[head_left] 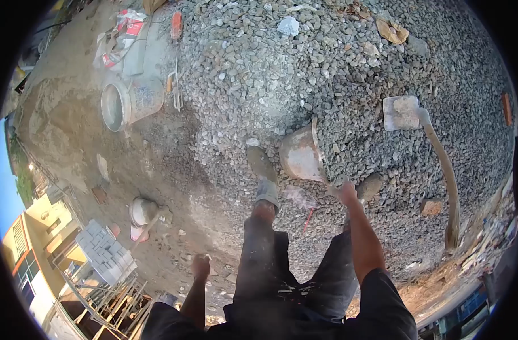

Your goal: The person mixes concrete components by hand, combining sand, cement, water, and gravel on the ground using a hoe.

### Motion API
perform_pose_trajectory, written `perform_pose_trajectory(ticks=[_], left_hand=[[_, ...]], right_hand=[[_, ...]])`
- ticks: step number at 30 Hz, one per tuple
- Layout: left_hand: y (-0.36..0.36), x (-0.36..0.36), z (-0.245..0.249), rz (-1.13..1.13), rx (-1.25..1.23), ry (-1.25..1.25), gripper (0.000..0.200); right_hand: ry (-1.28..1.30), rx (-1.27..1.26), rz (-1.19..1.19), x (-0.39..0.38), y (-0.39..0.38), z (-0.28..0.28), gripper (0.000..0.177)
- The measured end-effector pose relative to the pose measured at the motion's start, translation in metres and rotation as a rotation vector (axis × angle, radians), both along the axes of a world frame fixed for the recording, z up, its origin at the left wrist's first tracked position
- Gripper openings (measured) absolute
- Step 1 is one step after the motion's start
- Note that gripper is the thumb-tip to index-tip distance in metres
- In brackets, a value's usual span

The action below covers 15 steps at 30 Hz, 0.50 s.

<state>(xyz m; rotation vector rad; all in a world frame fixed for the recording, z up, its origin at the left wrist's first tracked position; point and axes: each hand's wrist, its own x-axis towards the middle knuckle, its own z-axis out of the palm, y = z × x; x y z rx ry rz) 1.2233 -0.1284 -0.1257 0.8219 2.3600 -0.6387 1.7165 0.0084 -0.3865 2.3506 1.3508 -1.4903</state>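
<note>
A whitish, dirt-stained bucket (pixel 302 154) lies tilted on the grey gravel (pixel 242 73), its rim facing right. My right hand (pixel 345 192) is closed at the lower end of the rim, where the bucket's handle is. Over the ground to the left of my legs hangs my left hand (pixel 200 266), its fingers curled; whether anything is in them is too small to tell. My two boots stand on the gravel on either side of the bucket.
A hoe or shovel (pixel 401 113) with a long curved handle lies at the right. Upper left are a large bucket (pixel 142 101), a torn sack (pixel 124 37) and a red-handled tool (pixel 176 25). Left are a small pail (pixel 143 212) and stacked paving blocks (pixel 103 246).
</note>
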Motion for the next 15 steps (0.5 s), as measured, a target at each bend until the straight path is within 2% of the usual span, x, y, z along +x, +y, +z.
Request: perform_pose_trajectory(ticks=[1, 2, 3, 4, 5, 6, 7, 8, 9, 10, 12, 13, 14, 15], left_hand=[[-0.032, 0.000, 0.034, 0.131, -0.043, 0.010, 0.031], [-0.071, 0.001, 0.062, 0.171, -0.082, 0.039, 0.031], [-0.137, -0.001, 0.081, 0.366, -0.026, 0.068, 0.032], [-0.186, 0.003, 0.089, 0.562, 0.042, 0.091, 0.032], [-0.198, 0.032, 0.102, 0.666, 0.015, 0.101, 0.034], [-0.205, 0.066, 0.110, 0.784, 0.007, 0.107, 0.036], [-0.252, 0.079, 0.091, 0.759, -0.025, 0.079, 0.039], [-0.299, 0.097, 0.066, 0.739, -0.059, 0.048, 0.042], [-0.281, 0.130, 0.060, 0.641, -0.124, -0.045, 0.043], [-0.224, 0.157, 0.060, 0.525, -0.186, -0.141, 0.045], [-0.175, 0.179, 0.037, 0.630, -0.147, -0.348, 0.044], [-0.173, 0.183, 0.015, 0.616, -0.031, -0.417, 0.042], [-0.170, 0.185, -0.007, 0.597, 0.084, -0.481, 0.040], [-0.148, 0.187, -0.009, 0.684, 0.281, -0.468, 0.035]], right_hand=[[-0.078, -0.191, 0.185, -0.026, 0.012, 0.016, 0.077], [-0.033, -0.296, 0.133, -0.036, 0.013, 0.009, 0.074], [0.013, -0.404, 0.084, -0.046, 0.011, 0.006, 0.071], [-0.043, -0.359, 0.120, -0.049, 0.006, 0.007, 0.066], [-0.104, -0.301, 0.162, -0.044, 0.000, 0.010, 0.062], [-0.140, -0.119, 0.195, -0.037, -0.007, 0.009, 0.053], [-0.066, -0.324, 0.153, -0.023, 0.008, 0.005, 0.048], [-0.043, -0.255, 0.167, -0.004, 0.015, 0.006, 0.041], [0.079, -0.249, -0.186, 0.006, 0.023, 0.013, 0.029], [0.111, -0.206, -0.123, 0.018, 0.025, 0.007, 0.029], [0.063, -0.096, 0.244, 0.047, 0.030, -0.039, 0.018], [0.032, -0.036, 0.416, 0.065, 0.031, -0.080, 0.023], [0.041, 0.000, 0.461, 0.076, 0.016, -0.134, 0.023], [-0.181, 0.325, 0.957, 0.095, 0.000, -0.180, 0.028]])
